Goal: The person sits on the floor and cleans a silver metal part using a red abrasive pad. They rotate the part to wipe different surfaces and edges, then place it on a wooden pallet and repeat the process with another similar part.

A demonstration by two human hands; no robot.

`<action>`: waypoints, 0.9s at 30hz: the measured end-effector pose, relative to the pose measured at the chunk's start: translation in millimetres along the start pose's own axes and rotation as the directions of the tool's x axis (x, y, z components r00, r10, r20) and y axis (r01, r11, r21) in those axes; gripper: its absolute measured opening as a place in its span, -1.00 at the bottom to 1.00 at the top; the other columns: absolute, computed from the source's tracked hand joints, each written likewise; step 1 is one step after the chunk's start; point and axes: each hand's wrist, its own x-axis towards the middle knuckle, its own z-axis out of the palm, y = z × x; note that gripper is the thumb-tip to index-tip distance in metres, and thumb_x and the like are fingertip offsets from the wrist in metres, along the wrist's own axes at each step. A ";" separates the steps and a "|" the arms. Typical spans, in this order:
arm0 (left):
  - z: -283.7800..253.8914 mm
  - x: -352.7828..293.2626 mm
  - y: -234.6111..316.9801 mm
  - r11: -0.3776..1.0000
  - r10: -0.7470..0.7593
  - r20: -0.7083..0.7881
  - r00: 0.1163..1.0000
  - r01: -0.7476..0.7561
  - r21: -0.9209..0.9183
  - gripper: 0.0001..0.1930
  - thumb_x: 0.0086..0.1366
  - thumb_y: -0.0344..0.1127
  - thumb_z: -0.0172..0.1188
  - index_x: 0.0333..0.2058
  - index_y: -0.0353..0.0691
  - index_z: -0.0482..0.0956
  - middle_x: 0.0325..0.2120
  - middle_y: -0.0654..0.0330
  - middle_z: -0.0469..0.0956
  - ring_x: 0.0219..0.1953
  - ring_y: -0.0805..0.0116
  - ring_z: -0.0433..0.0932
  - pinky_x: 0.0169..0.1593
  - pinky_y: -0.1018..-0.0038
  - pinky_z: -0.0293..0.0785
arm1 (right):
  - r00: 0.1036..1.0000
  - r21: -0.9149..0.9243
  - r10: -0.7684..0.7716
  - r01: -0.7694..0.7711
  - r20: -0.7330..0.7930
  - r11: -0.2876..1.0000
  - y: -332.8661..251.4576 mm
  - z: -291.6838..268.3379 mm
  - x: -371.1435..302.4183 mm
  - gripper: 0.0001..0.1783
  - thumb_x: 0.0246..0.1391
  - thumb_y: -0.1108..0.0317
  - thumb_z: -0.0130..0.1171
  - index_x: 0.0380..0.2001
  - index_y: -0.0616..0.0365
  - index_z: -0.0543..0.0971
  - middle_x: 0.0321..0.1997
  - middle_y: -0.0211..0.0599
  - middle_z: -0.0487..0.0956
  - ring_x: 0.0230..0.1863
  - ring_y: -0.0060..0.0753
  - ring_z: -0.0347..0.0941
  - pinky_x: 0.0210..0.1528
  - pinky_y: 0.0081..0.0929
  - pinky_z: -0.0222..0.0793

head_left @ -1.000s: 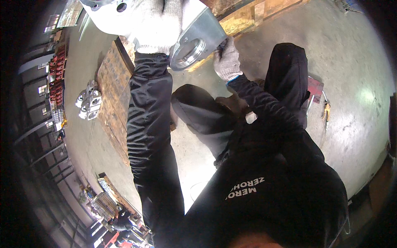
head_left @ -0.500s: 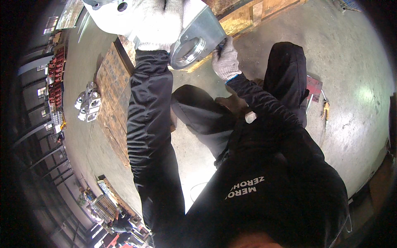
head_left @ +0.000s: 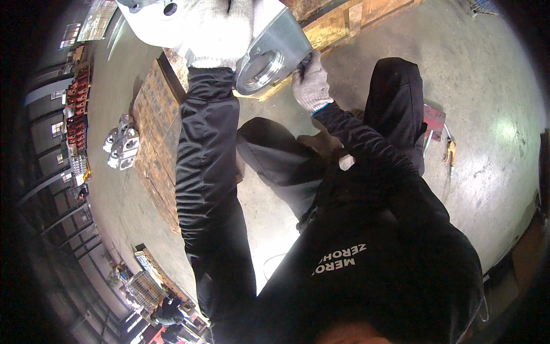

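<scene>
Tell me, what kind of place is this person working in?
Most likely a factory or metalworking shop. Gloved hands, left hand and right hand, grip a large machined metal part over a concrete floor, with wooden pallets and more metal castings nearby.

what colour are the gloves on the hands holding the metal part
Light grey-white knit gloves, on the silver metal part; the head view shows them best.

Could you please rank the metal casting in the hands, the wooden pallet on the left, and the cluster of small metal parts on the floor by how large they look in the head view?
1. Metal casting, though it is nearest the camera, so this is unsure.
2. Wooden pallet, looking close to it in size.
3. Cluster of small metal parts, clearly smallest.
</scene>
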 end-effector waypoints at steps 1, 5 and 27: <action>-0.1 -1.3 -1.1 1.000 0.000 0.005 1.000 0.000 -0.011 -0.81 0.44 -0.41 0.03 -0.20 -0.40 0.58 -0.31 0.01 0.60 -0.18 -0.02 0.57 0.00 0.19 0.48 | 1.000 0.000 -0.005 0.005 0.001 1.000 0.4 -0.4 -0.8 -0.32 0.11 0.52 0.14 0.28 0.38 0.18 -0.13 0.23 0.64 -0.07 0.36 0.60 -0.03 0.02 0.54; -6.6 1.2 5.8 0.994 -0.092 0.115 0.989 0.099 -0.054 -0.81 0.44 -0.42 0.04 -0.17 -0.41 0.59 -0.27 -0.01 0.62 -0.14 -0.02 0.59 0.04 0.20 0.49 | 1.000 0.046 -0.024 0.024 -0.004 0.999 -1.7 6.9 -13.3 -0.53 0.14 0.48 0.17 0.08 0.28 0.29 -0.18 0.22 0.59 -0.11 0.43 0.53 -0.09 0.14 0.45; -3.1 -0.5 0.3 0.998 0.029 0.016 0.999 -0.030 0.056 -0.84 0.38 -0.40 0.04 -0.24 -0.35 0.58 -0.30 -0.02 0.59 -0.18 -0.08 0.57 -0.03 0.18 0.48 | 0.995 0.056 -0.095 0.093 0.041 0.994 -0.5 28.1 -35.5 -0.59 0.21 0.53 0.19 0.08 0.27 0.33 -0.18 0.09 0.68 -0.10 0.20 0.65 -0.12 -0.05 0.54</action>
